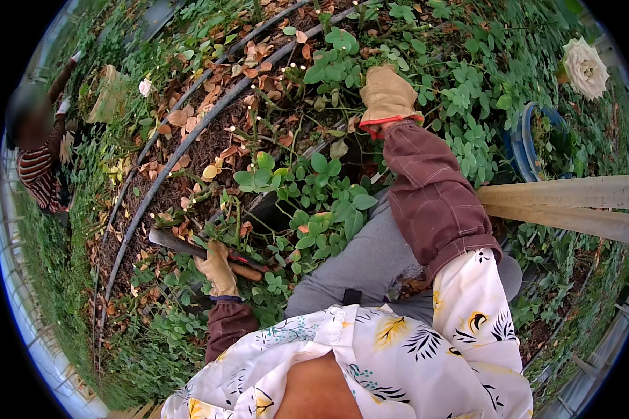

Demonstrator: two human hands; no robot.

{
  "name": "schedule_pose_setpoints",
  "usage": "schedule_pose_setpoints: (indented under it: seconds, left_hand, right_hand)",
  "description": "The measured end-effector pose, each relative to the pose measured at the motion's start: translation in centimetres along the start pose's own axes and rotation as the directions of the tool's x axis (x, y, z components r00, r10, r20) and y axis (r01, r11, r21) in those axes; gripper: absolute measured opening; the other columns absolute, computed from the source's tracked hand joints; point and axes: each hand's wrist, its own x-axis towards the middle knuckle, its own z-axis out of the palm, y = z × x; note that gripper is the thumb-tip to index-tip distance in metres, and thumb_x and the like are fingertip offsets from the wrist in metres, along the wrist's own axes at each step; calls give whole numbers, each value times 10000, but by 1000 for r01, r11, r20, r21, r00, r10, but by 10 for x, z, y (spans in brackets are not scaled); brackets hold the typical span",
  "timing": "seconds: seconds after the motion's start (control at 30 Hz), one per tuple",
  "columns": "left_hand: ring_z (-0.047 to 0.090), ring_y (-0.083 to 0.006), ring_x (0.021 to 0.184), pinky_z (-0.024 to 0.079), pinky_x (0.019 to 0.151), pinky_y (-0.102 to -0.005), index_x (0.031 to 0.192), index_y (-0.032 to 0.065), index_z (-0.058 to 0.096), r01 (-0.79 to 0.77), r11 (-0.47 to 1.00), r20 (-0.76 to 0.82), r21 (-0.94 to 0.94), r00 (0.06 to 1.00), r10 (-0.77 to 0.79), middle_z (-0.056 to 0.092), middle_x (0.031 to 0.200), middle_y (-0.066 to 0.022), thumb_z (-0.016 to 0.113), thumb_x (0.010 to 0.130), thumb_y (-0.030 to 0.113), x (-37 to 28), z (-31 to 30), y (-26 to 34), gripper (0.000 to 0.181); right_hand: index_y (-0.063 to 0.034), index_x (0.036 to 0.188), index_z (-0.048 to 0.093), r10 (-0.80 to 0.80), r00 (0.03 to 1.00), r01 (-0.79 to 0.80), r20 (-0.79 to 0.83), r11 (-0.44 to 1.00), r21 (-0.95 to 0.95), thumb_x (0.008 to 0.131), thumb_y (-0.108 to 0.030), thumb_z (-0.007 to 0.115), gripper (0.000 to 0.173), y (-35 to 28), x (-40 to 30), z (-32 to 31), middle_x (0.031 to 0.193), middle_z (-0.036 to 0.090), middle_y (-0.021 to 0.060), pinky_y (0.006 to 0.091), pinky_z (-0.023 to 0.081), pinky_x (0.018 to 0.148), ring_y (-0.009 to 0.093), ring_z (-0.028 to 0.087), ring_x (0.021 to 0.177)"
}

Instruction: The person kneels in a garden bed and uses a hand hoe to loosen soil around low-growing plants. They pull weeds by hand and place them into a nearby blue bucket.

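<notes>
My left hand (pixel 217 269), in a tan work glove, is closed around a long dark tool (pixel 175 243) low among the rose plants; its exact kind is hard to tell. A blade-like end points to the left, and part of it near the fingers is black and red. My right hand (pixel 389 94), in a tan glove with a red cuff edge, reaches into rose foliage (pixel 335 68) at the upper middle. Its fingers are hidden, so what it touches cannot be seen. Between the hands are leafy rose stems (pixel 320 204).
Two black irrigation hoses (pixel 175 157) curve along the bed over dry leaves and cut stems. A blue container (pixel 528 141) and pale beams (pixel 561 196) are at right, with a white rose (pixel 585 68) above. Another person (pixel 39 162) is at far left.
</notes>
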Motion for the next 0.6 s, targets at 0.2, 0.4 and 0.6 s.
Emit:
schedule_pose_setpoints:
  seconds: [0.2, 0.4, 0.6]
  left_hand:
    - [636, -223, 806, 504, 677, -347, 1166, -12, 595, -84, 996, -149, -24, 986, 79, 657, 1019, -100, 735, 842, 384, 5, -4, -27, 531]
    - [596, -142, 744, 492, 644, -294, 1123, 0, 572, -64, 996, -130, -60, 990, 55, 627, 934, -47, 745, 860, 220, -2, -3, -6, 384]
    - [589, -146, 659, 477, 578, -295, 1040, 12, 566, 0, 994, -146, -108, 989, -16, 608, 809, -49, 712, 879, 264, -19, 10, 32, 333]
  right_hand:
    - [-151, 1282, 637, 165, 985, -173, 53, 948, 269, 930, -294, 602, 381, -25, -39, -39, 1291, 651, 58, 468, 560, 869, 278, 639, 1167]
    - [-147, 1187, 676, 199, 971, -237, 131, 863, 447, 892, -275, 613, 327, -10, -57, -66, 1216, 675, 96, 409, 534, 931, 287, 640, 1137]
    - [-99, 1076, 665, 184, 943, 119, -278, 591, 797, 884, -204, 618, 224, 40, -21, -23, 958, 706, 41, 333, 518, 758, 236, 658, 857]
